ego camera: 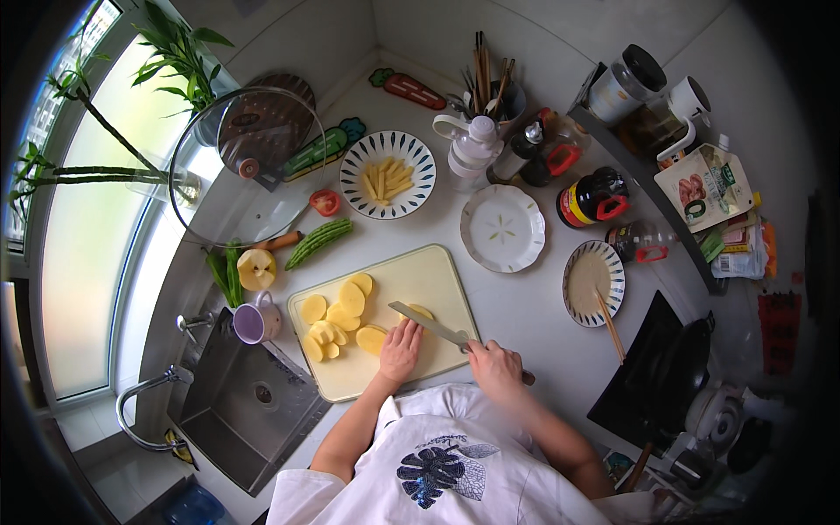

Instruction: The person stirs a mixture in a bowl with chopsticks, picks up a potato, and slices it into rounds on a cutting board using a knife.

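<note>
My right hand [497, 365] is closed round the handle of a kitchen knife [430, 323], whose blade points up and left over the cutting board [453, 282]. Partly under the blade lies a potato slice [420, 311]. The fingertips of my left hand [401, 349] rest at the near edge of that slice, close beside the blade; whether they press on it cannot be told. More yellow potato slices [352, 299] lie spread and overlapping on the board's left half. Beyond the board, a patterned plate [420, 196] holds pale yellow strips, and a white scalloped plate [502, 226] stands to its right.
Left of the board are a sink [243, 420], a purple mug [256, 321], a cut apple [256, 269], green peppers [226, 272], a bitter melon [319, 243] and half a tomato [324, 203]. At right stand sauce bottles [590, 197] and a batter plate [590, 279] with chopsticks.
</note>
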Demonstrator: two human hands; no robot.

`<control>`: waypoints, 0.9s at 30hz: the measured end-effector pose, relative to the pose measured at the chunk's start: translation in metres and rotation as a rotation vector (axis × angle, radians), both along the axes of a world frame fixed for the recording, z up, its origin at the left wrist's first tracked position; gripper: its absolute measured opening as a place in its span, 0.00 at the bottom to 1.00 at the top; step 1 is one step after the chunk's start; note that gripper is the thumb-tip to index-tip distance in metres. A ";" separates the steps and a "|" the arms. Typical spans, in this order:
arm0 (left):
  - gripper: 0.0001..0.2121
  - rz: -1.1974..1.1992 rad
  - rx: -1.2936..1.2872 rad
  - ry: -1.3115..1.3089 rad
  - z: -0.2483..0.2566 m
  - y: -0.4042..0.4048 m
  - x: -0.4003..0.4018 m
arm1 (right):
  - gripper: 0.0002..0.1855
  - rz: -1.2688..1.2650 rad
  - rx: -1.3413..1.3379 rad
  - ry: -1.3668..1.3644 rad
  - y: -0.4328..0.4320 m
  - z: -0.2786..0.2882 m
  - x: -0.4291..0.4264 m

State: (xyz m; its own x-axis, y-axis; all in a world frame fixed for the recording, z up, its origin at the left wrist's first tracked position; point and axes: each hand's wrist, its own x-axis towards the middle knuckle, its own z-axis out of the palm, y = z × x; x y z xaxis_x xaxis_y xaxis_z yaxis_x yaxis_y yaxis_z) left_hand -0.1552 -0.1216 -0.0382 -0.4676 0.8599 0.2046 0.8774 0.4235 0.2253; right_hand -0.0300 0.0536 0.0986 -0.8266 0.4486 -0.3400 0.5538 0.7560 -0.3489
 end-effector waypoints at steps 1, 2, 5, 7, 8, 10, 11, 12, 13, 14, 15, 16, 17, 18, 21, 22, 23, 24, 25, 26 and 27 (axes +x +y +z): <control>0.21 0.007 0.005 0.009 0.001 0.000 0.001 | 0.09 0.013 0.007 -0.033 0.000 0.000 -0.001; 0.21 0.010 0.004 0.006 0.002 0.000 0.001 | 0.09 0.016 0.006 -0.036 0.000 -0.006 -0.002; 0.21 -0.001 -0.007 0.002 0.008 0.002 -0.002 | 0.07 0.057 0.018 -0.074 0.000 -0.036 -0.008; 0.21 0.002 0.011 -0.035 0.010 0.004 -0.003 | 0.06 0.085 0.008 -0.009 0.004 -0.048 -0.020; 0.21 0.004 0.011 -0.031 0.010 0.005 -0.003 | 0.06 0.087 0.009 -0.005 0.006 -0.052 -0.023; 0.21 -0.007 0.021 -0.022 0.010 0.005 -0.003 | 0.08 0.055 -0.057 0.082 0.008 -0.053 -0.029; 0.21 -0.007 0.023 -0.018 0.009 0.004 -0.003 | 0.08 0.055 -0.055 0.086 0.010 -0.052 -0.029; 0.21 -0.003 0.039 -0.023 0.009 0.003 -0.003 | 0.08 0.039 -0.072 0.131 0.012 -0.047 -0.029; 0.21 0.001 0.054 -0.028 0.009 0.002 -0.003 | 0.08 0.023 -0.088 0.176 0.013 -0.041 -0.027; 0.21 0.004 0.054 -0.028 0.008 0.002 -0.003 | 0.08 0.026 -0.088 0.176 0.014 -0.033 -0.024; 0.20 0.010 0.077 -0.059 0.010 0.003 -0.003 | 0.08 0.011 -0.095 0.159 0.013 -0.022 -0.016; 0.19 0.017 0.103 -0.087 0.010 0.004 -0.003 | 0.08 -0.002 -0.099 0.143 0.013 -0.014 -0.010; 0.19 0.020 0.104 -0.088 0.008 0.002 -0.002 | 0.08 0.001 -0.098 0.142 0.012 -0.009 -0.004; 0.18 0.008 0.078 -0.084 0.006 0.000 -0.001 | 0.08 0.018 -0.062 0.082 0.010 -0.004 0.003; 0.17 -0.006 0.056 -0.077 0.001 -0.002 -0.001 | 0.09 0.047 -0.009 -0.006 0.006 -0.005 0.012; 0.16 -0.008 0.057 -0.072 0.002 -0.002 -0.001 | 0.09 0.040 -0.010 0.000 0.005 -0.007 0.013; 0.16 -0.009 0.056 -0.072 0.002 -0.001 -0.001 | 0.09 0.034 -0.011 0.005 0.005 -0.009 0.013; 0.16 -0.006 0.070 -0.078 0.002 0.000 -0.001 | 0.09 0.034 -0.012 0.006 0.004 -0.011 0.013; 0.16 -0.002 0.084 -0.084 0.003 0.001 -0.001 | 0.09 0.038 -0.011 -0.006 0.004 -0.013 0.013; 0.16 -0.001 0.083 -0.083 0.003 0.000 -0.002 | 0.09 0.043 -0.009 -0.018 0.004 -0.013 0.013; 0.17 0.001 0.090 -0.076 0.003 0.000 -0.001 | 0.09 0.046 -0.010 -0.020 0.003 -0.013 0.012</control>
